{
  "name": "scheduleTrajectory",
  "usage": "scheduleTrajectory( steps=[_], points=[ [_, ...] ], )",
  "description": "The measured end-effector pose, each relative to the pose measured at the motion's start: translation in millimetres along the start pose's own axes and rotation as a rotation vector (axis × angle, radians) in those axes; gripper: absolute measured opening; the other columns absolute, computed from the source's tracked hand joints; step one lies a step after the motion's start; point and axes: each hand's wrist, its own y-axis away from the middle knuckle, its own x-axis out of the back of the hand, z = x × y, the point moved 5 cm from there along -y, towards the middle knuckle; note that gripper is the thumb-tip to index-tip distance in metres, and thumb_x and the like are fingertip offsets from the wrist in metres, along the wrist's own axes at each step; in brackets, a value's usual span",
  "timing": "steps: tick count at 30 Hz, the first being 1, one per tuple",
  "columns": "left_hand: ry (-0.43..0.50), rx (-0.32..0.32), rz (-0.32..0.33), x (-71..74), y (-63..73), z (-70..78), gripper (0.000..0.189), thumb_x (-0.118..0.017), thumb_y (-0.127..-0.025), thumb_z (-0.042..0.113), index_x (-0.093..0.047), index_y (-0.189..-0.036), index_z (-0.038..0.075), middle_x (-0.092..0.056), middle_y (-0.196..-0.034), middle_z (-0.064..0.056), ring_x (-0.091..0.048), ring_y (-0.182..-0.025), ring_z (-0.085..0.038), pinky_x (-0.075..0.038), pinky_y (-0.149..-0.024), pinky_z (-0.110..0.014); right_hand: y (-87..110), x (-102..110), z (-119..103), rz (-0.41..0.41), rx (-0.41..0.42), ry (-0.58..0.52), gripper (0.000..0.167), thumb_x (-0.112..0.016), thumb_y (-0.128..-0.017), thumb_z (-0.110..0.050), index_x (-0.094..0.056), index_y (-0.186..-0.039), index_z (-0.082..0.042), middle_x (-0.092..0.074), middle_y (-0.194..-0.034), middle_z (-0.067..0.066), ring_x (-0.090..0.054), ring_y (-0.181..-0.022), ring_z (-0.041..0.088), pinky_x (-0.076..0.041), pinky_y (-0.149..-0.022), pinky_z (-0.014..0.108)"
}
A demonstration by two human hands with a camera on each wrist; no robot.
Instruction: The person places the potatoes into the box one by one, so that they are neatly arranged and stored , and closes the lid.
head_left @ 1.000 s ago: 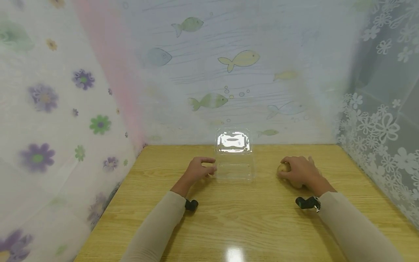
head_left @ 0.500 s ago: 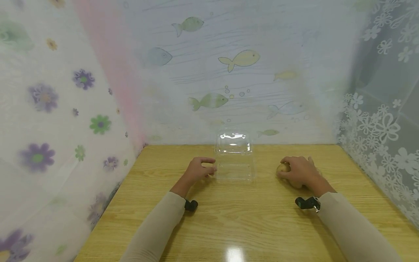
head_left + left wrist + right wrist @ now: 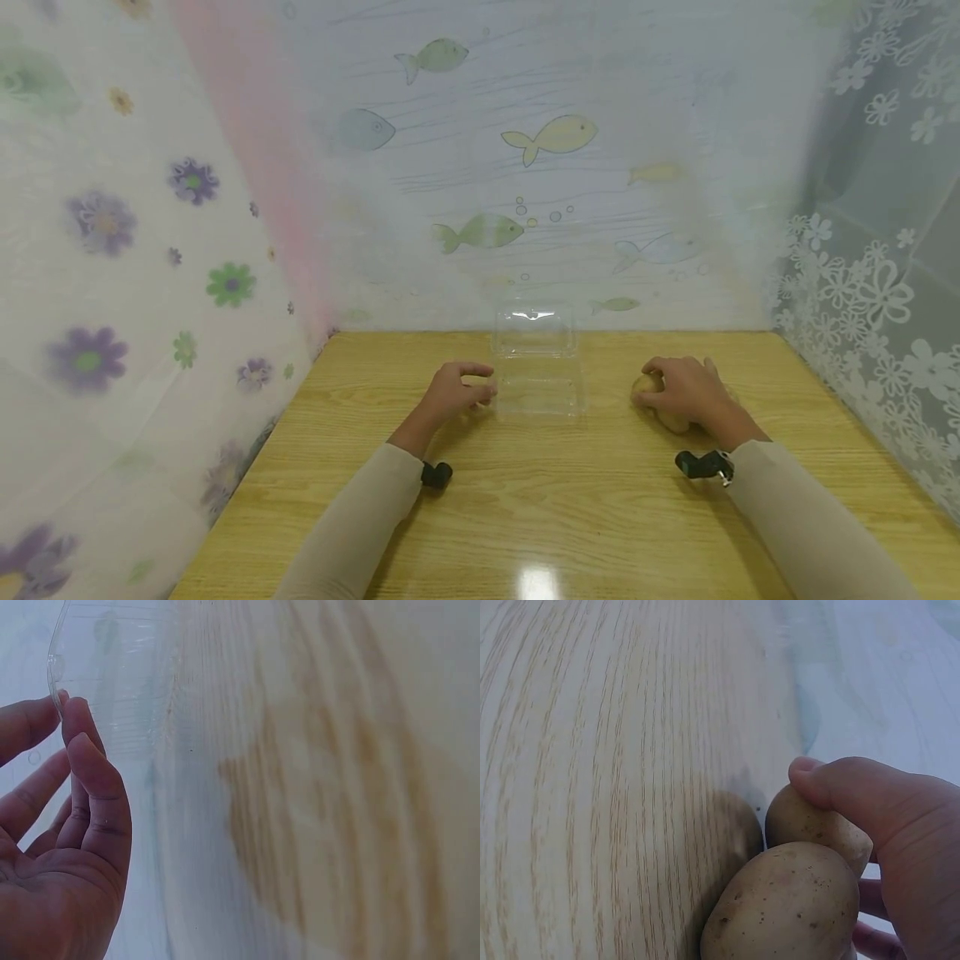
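A clear plastic clamshell container (image 3: 538,398) stands on the wooden table with its lid (image 3: 534,333) raised at the back. At its left side, my left hand (image 3: 453,390) pinches the rim (image 3: 52,671) between thumb and fingertips, as the left wrist view shows. On the right, my right hand (image 3: 692,390) grips a potato (image 3: 821,829), thumb over its top and fingers behind. A second, larger potato (image 3: 787,907) lies against it, nearer the wrist camera. The hand partly hides the potatoes in the head view.
The wooden table (image 3: 540,500) ends at a back wall (image 3: 675,92) printed with fish. A flowered sheet (image 3: 135,317) borders the left side, and a white-flowered translucent panel (image 3: 870,300) the right. A small black device sits at each wrist.
The container's lid has tipped slightly and its bright glare has shrunk. The right hand and the potatoes have shifted a touch to the left. My left hand has kept its place.
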Motion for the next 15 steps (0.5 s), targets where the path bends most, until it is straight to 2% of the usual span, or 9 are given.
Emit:
scheduleTrajectory(
  steps=[5,15],
  points=[
    [0.023,0.009,-0.004,0.0,3.6,-0.7,0.043,-0.078,-0.094,0.018,-0.068,-0.133,0.003,-0.077,-0.103,-0.013,-0.077,-0.084,-0.019,-0.064,-0.073,-0.034,-0.4,0.5,0.8,0.013,0.005,-0.007,0.061,-0.079,-0.088,-0.053,-0.069,-0.131,-0.011,-0.075,-0.112,0.016,-0.064,-0.112,0.05,-0.014,-0.106,0.087],
    [0.008,0.009,-0.006,-0.3,9.0,1.5,0.045,-0.077,-0.094,0.018,-0.067,-0.136,0.004,-0.077,-0.102,-0.012,-0.077,-0.084,-0.018,-0.063,-0.073,-0.034,-1.2,2.9,-2.5,0.029,0.023,-0.009,0.06,-0.08,-0.088,-0.051,-0.069,-0.131,-0.01,-0.075,-0.112,0.014,-0.064,-0.112,0.048,-0.015,-0.106,0.086]
  ],
)
